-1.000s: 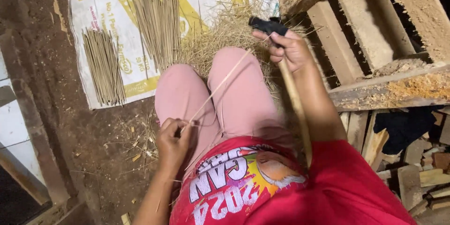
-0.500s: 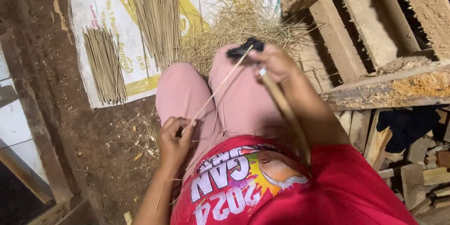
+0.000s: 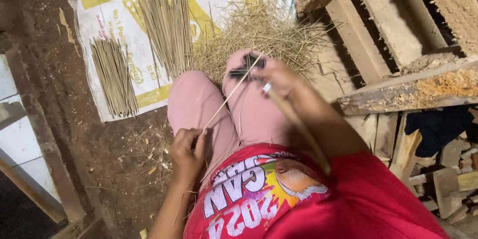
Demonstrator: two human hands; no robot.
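One white and yellow woven plastic sack (image 3: 112, 7), spread flat on the dirt floor at 11 o'clock, carries two bundles of thin pale sticks (image 3: 167, 30), the shorter bundle (image 3: 113, 77) lying at 9 o'clock of the longer. One heap of dry straw shavings (image 3: 259, 32) sits at 12 o'clock, partly on the sack. One thin pale bamboo sliver (image 3: 231, 92) runs across the pink-clad knees (image 3: 199, 107). Left hand (image 3: 186, 154): fingers closed around the sliver's near end. Right hand (image 3: 279, 77): fingers gripping one dark-handled tool (image 3: 246, 64) against the sliver's far end. Rough wooden planks (image 3: 398, 35) lie at 2 o'clock.
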